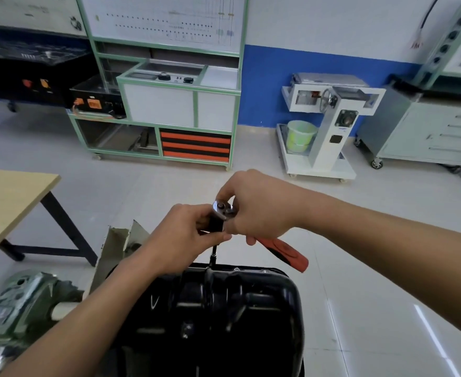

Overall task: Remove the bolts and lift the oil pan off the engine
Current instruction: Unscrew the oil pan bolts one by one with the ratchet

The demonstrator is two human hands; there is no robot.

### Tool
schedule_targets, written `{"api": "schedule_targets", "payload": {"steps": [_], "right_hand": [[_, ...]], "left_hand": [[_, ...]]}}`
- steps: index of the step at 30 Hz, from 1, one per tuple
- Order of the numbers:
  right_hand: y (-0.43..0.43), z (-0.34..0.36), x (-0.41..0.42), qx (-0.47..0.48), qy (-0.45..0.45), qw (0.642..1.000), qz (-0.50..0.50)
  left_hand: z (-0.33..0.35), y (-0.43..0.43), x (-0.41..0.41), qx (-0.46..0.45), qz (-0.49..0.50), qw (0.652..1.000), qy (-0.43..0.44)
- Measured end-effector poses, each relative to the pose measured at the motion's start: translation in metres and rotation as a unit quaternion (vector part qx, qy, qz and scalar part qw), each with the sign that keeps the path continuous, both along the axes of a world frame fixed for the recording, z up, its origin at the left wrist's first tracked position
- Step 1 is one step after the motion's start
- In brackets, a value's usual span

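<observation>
A glossy black metal oil pan (224,308) fills the bottom centre, closest to the viewer, with its ribbed underside facing up. What it rests on is hidden. Two bare forearms reach over it, one from each side.

Above the pan's far rim, the left hand (186,235) has its fingers clamped on the thick upper end of a slim black extension bar (213,254). The bar stands nearly upright, and its lower tip meets the far rim of the pan. The right hand (259,210) curls its fingers around a chrome-headed ratchet wrench with a red and black handle (286,253), gripping just behind the head. The handle sticks out toward the lower right.

To the left stands a pale wooden desk (6,197) on black legs. Across the tiled floor are a green-framed cabinet (164,104) and a white wheeled stand (330,137) holding a green bucket (301,136).
</observation>
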State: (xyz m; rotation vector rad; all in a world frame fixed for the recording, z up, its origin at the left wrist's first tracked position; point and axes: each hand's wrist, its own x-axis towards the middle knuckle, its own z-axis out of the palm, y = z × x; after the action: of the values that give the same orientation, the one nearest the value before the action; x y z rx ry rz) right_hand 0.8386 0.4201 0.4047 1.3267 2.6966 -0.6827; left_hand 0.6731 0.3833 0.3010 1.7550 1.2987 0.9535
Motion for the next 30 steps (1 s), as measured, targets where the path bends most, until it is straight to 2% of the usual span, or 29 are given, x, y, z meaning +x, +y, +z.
{"api": "schedule_targets", "payload": {"steps": [15, 24, 30], "right_hand": [[-0.001, -0.005, -0.006, -0.020, 0.004, 1.000, 0.015], [-0.014, 0.003, 0.001, 0.100, -0.094, 0.978, 0.160], [-0.016, -0.003, 0.007, 0.161, -0.108, 0.957, 0.215]], "left_hand": [[-0.014, -0.004, -0.010, -0.003, -0.005, 1.000, -0.003], [-0.026, -0.013, -0.004, 0.018, 0.031, 0.999, -0.009], [-0.025, -0.020, 0.003, 0.035, 0.069, 0.997, 0.028]]}}
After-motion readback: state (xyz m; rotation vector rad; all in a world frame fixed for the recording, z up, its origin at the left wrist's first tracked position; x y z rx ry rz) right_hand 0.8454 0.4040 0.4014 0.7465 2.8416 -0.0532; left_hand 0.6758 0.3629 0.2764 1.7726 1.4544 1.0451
